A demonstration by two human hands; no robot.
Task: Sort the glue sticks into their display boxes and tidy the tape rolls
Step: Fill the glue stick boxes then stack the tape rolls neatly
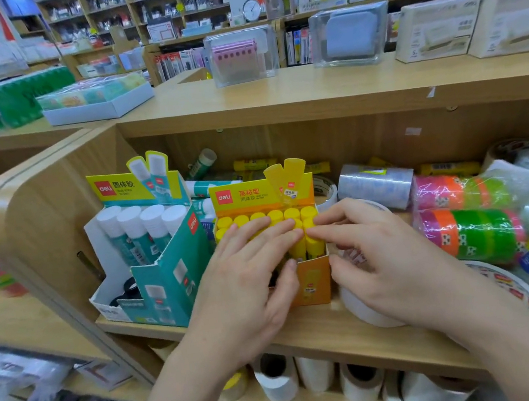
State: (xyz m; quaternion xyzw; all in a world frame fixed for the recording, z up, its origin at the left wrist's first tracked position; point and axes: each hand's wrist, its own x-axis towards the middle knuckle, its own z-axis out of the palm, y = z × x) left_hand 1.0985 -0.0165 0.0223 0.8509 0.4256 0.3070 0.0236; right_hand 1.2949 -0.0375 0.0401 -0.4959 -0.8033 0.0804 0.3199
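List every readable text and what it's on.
"deli", "固体胶": header of teal display box
"deli": that box's side
"deli", "高粘型", "固体胶": header of yellow display box
Fine print and labels on tape rolls: too blurred to read.

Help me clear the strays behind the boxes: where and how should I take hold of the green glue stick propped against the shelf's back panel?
Pinch its pale cap end, coming from above. The green glue stick leans tilted, cap uppermost, its lower end tucked among other sticks behind the teal display box; likely only the top is free.
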